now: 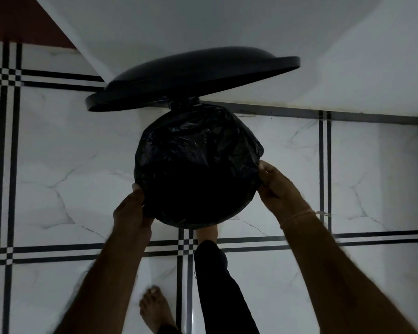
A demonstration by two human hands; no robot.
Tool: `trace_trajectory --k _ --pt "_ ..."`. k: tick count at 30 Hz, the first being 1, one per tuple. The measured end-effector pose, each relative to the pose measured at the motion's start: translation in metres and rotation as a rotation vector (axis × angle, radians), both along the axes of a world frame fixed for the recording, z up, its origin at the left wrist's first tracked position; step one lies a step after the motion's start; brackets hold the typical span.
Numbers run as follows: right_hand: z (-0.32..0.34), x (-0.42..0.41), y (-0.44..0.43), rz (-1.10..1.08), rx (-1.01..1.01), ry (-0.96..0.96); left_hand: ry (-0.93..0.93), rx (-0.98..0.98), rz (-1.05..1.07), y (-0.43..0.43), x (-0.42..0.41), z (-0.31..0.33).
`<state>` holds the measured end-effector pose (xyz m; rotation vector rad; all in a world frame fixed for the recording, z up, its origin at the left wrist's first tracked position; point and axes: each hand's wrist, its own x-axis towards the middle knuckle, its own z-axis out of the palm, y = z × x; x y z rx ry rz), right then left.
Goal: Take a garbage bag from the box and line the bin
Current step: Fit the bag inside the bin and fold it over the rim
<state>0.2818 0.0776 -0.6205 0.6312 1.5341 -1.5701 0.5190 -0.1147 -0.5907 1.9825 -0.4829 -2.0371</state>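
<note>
A round black bin stands on the tiled floor with its black lid (193, 78) swung up and open behind it. A black garbage bag (198, 150) is spread over the bin's mouth and folded down around the rim, so the bin's own wall is hidden. My left hand (133, 210) grips the bag's edge at the lower left of the rim. My right hand (275, 186) grips the bag's edge at the right side. No bag box is in view.
White walls (323, 56) meet in a corner right behind the bin. The floor is white marble tile with black stripes (324, 165). One bare foot (154, 309) is on the floor below; a dark-trousered leg (217, 280) reaches forward to the bin's base.
</note>
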Motion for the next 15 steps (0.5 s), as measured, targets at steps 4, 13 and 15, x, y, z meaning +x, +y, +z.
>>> trace_trajectory --k 4,13,15 --pt "0.009 0.001 -0.014 -0.047 0.116 0.038 -0.12 -0.04 0.0 0.002 -0.008 0.006" --pt "0.03 -0.004 -0.032 0.051 0.252 0.105 -0.08 0.064 0.025 0.005 -0.01 0.006" --pt "0.028 -0.006 -0.032 0.055 0.246 0.09 0.04 0.216 0.047 0.0 -0.007 0.005"
